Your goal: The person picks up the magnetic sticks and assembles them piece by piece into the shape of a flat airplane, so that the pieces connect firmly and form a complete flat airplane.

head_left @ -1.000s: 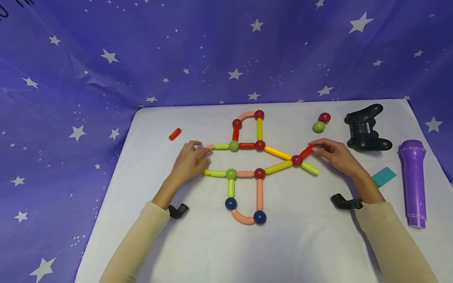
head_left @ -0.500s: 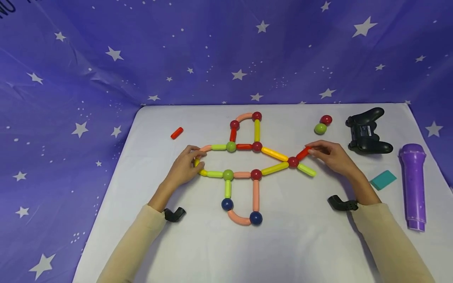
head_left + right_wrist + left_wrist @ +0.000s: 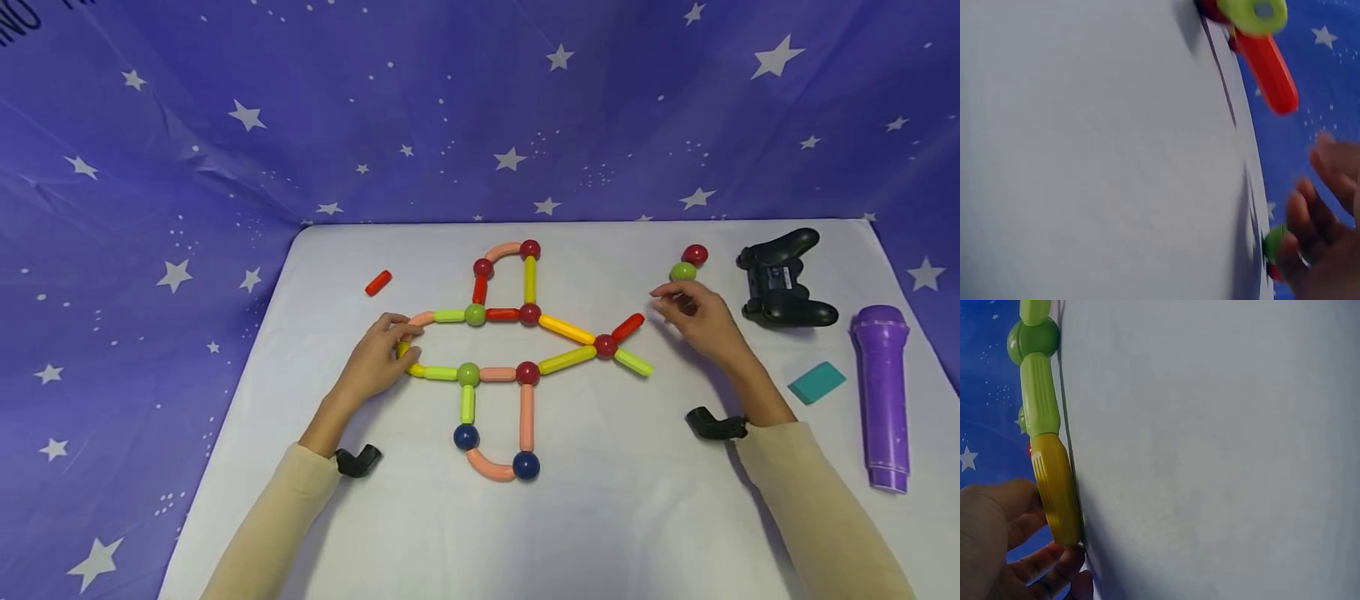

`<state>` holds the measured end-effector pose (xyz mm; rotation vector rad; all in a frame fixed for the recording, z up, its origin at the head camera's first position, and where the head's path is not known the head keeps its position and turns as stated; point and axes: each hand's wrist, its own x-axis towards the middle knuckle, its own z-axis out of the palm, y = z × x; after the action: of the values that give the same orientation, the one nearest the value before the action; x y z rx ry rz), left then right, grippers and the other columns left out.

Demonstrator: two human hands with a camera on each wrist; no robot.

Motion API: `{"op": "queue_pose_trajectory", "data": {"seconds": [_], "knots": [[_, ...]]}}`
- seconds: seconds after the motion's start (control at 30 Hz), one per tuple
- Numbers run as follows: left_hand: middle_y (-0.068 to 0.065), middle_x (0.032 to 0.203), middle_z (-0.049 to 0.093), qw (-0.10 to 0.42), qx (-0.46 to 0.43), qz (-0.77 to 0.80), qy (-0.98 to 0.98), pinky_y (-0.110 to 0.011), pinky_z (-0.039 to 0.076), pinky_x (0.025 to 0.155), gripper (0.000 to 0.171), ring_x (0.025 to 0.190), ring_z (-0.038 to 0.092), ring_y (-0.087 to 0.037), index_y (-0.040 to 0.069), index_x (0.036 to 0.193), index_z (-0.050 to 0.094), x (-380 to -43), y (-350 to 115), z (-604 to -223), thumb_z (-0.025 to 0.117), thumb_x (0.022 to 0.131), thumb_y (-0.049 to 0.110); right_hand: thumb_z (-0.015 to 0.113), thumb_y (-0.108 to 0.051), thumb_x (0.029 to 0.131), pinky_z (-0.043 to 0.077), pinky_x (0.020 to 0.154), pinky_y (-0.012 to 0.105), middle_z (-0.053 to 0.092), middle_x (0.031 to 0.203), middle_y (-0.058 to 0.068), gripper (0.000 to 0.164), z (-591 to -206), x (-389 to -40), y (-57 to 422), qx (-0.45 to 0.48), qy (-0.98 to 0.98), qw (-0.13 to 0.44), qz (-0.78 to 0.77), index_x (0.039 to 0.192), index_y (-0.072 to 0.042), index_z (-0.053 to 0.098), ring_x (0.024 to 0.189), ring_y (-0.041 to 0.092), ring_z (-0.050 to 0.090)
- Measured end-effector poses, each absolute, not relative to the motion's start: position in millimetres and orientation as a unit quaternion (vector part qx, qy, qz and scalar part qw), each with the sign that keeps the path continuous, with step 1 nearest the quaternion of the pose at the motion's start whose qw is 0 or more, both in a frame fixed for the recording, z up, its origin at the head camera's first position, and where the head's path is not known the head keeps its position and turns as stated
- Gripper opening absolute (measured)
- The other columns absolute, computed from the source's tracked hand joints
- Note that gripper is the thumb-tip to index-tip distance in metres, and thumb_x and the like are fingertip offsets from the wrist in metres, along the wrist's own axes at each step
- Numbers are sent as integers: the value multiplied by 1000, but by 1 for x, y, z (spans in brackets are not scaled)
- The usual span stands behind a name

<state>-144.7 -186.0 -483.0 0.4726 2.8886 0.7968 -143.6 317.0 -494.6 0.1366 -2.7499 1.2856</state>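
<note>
A flat figure of magnetic rods and balls lies on the white table, with a red and a lime rod forking from a red ball at its right end. My left hand grips the curved yellow rod at the left end, thumb and fingers on either side of it. Beside the left fingertips, a curved pink rod continues the outline. My right hand is off to the right of the red rod, fingers bent loosely with nothing between them. The same red rod shows apart from the blurred right fingers in the right wrist view.
Beyond the right hand sit a loose green ball and red ball. A black game controller, teal block and purple tube lie at the right. One loose red rod is at the back left.
My right hand has let go of the red rod and moved slightly back and right, toward the loose balls. The figure has slid a little left with my left hand on it.
</note>
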Motion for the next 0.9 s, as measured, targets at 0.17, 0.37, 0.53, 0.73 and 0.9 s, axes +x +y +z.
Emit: {"op": "queue_pose_trajectory", "data": {"seconds": [0.17, 0.37, 0.53, 0.73, 0.9], "knots": [[-15, 132, 54, 5, 193, 230, 954, -49, 44, 95, 30, 114, 52, -32, 11, 120, 68, -146, -164, -467, 68, 92, 21, 67, -8, 91, 35, 72, 10, 47, 114, 13, 29, -493, -158, 332, 0, -902, 155, 403, 119, -2, 64, 78, -5, 44], [-7, 118, 63, 10, 291, 210, 933, -40, 45, 94, 30, 107, 55, -25, 10, 118, 69, -152, -97, -437, 70, 90, 21, 68, -5, 90, 33, 70, 16, 45, 117, 19, 31, -498, -169, 343, -17, -907, 182, 380, 121, -4, 67, 72, -6, 39], [-2, 114, 66, 81, 359, 222, 903, -33, 46, 90, 30, 100, 54, -18, 14, 121, 68, -166, -37, -426, 67, 93, 25, 65, -12, 93, 32, 72, 24, 45, 120, 22, 31, -496, -178, 343, -31, -919, 158, 361, 124, -7, 66, 76, 8, 42], [2, 110, 66, 181, 381, 260, 869, -23, 46, 89, 32, 101, 57, -17, 13, 126, 65, -184, 18, -435, 61, 97, 27, 59, -21, 98, 37, 73, 37, 47, 116, 25, 34, -495, -177, 340, -19, -936, 72, 343, 128, -6, 61, 87, 29, 47], [3, 98, 65, 230, 372, 287, 852, -17, 46, 78, 33, 88, 56, -12, 10, 126, 64, -188, 50, -448, 58, 99, 27, 62, -21, 96, 37, 71, 30, 53, 114, 21, 37, -496, -159, 335, 1, -935, 49, 352, 130, -6, 58, 85, 25, 48]]}}
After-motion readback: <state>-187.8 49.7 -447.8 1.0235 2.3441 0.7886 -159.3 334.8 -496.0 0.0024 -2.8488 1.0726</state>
